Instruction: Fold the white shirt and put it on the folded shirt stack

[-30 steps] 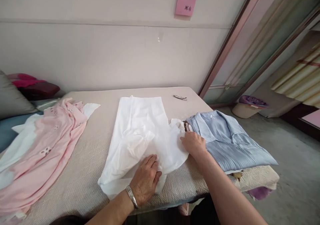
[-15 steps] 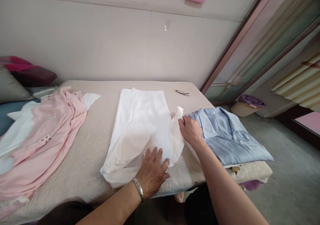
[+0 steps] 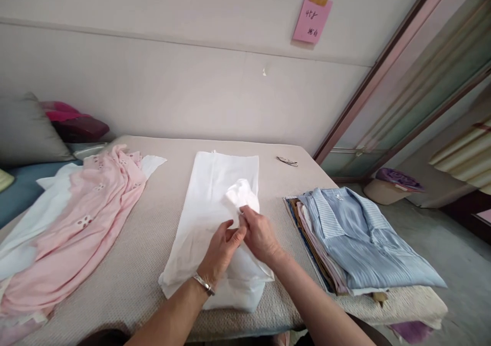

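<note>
Head view, going L to R. Far L: grey pillow [image 3: 23,131] w/ a red bundle [image 3: 72,123] behind it, both lying against the wall. Next, a pink garment [image 3: 82,218] w/ eyelet holes is sprawling unfolded over a white cloth [image 3: 34,220] on the beige mat [image 3: 153,208].

Centre: the white garment [image 3: 215,218] is lying lengthwise on the mat, far end flat, near end doubled over by the table edge. Left hand [image 3: 218,249], silver bracelet [image 3: 203,283] at the wrist, is resting on it w/ fingers together, tips meeting the right hand. Right hand [image 3: 261,236] is sitting just beside it, fingers pinched on a crumpled flap of the white fabric, which is bunching up just beyond the knuckles.

What's changed: half a sec ago the right hand was out at the garment's R edge, next to the blue shirt, holding a loose flap, and the left was pressing flat near the hem. Now that flap is being carried in over the middle, so the R side is looking straighter & narrower. Judging by that, a side fold is going in, not yet smoothed.

R of that: a small metal clip [image 3: 287,160], far side, apart from everything. Then a folded stack [image 3: 318,238] topped by a blue striped shirt [image 3: 360,238], well clear of both hands. Pink note [image 3: 311,21] on the wall above.
</note>
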A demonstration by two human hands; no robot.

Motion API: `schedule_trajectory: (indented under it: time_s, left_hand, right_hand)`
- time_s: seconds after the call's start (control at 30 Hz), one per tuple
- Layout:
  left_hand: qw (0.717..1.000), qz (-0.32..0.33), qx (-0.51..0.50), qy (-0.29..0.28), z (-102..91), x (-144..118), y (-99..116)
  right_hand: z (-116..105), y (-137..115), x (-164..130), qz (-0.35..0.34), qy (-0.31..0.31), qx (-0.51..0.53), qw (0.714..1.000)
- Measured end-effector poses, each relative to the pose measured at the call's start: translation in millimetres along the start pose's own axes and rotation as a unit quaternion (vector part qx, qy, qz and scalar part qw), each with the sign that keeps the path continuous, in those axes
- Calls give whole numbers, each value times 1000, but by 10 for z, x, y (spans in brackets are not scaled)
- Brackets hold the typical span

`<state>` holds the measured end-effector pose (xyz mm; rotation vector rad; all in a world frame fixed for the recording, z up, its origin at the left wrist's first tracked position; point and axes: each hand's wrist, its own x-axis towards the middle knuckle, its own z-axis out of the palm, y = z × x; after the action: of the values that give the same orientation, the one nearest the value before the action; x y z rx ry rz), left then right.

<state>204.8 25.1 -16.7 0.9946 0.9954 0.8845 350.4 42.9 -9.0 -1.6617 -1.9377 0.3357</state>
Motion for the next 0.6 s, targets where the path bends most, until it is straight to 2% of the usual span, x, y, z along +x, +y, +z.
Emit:
schedule_trajectory:
  time_s: [0.13,0.2,0.27,0.33,0.43,0.53,0.6]
  left_hand:
    - [993,-31,-93,59,-122,178,67]
    - [987,-55,-127,85,-168,258,5]
    - [981,-73,-143,106,-211,325,-78]
    - [985,-60,-120,112,-245,368,-144]
    - [994,13,-16,106,-255,373,-168]
    - [985,100,112,84,-203,310,-125]
    - [975,133,168,59,-152,251,-97]
  right_hand:
    - [147,-109,-131,-46,-67,19,997]
    - [118,-32,-91,-35,-68,52,996]
    - [34,127,105,3,-42,74,996]
    - [-56,332,477,77,-5,32,997]
    - [-76,618,1246,204,17,-91,975]
    - [96,803,1961,248,5,-128,960]
    - [260,876,2276,266,-11,-146,953]
